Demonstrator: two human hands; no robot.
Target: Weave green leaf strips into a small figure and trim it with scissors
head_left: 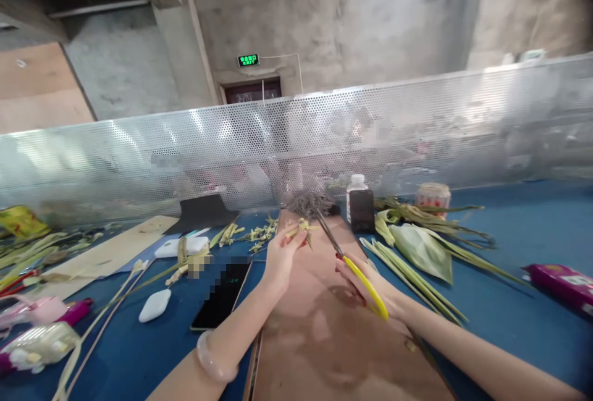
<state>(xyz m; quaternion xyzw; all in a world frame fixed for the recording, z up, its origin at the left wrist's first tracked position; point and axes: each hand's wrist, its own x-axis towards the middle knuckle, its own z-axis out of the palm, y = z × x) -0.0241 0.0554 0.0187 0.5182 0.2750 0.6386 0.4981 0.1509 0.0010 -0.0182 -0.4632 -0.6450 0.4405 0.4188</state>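
Observation:
My left hand (pixel 277 257) pinches a small, knotted piece of pale yellow-green plant strip (pixel 303 225) between its fingertips, above the brown board (pixel 315 339). Yellow-handled scissors (pixel 374 293) are gripped in my right hand (pixel 365 283). Their dark blades point up and away, toward the plant piece, with the tips just to its right. Whether the blades touch it I cannot tell. A clump of grey, thread-like material (pixel 309 204) lies at the board's far end, behind both hands.
Left of the board lie a black phone (pixel 222 296), a white case (pixel 155 306) and small knotted plant pieces (pixel 264 234). On the right are green leaf strips (pixel 412 274), a bottle (pixel 359 203) and a purple packet (pixel 558 287). A perforated metal screen (pixel 222 141) stands behind.

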